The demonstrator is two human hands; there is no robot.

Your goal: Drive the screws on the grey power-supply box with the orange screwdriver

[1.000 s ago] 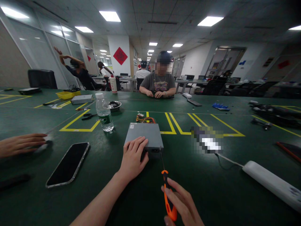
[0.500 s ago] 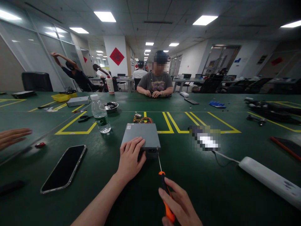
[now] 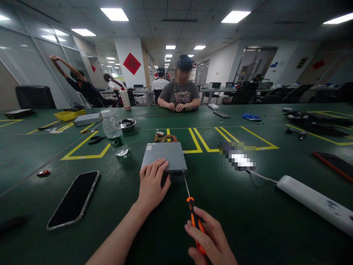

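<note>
A grey metal computer power supply lies flat on the green table, a bundle of coloured wires behind it. My left hand grips its near left part, fingers on the top and thumb down at the front side. In my right hand is a screwdriver with an orange and black handle, held between thumb and fingers. Its shaft points up and away from me, and the tip meets the front face near the right corner. Whether the tip sits in a screw is too small to tell.
Left of the power supply stand a water bottle and a phone lying flat. A metal bowl is behind the bottle. To the right lie a blurred-out device on a cable and a white power strip. Another person sits opposite.
Another person's hand at the left edge has gone out of view. The view has shifted slightly. My hands keep their places on the power supply and screwdriver; the right fingers have shifted slightly on the handle.
</note>
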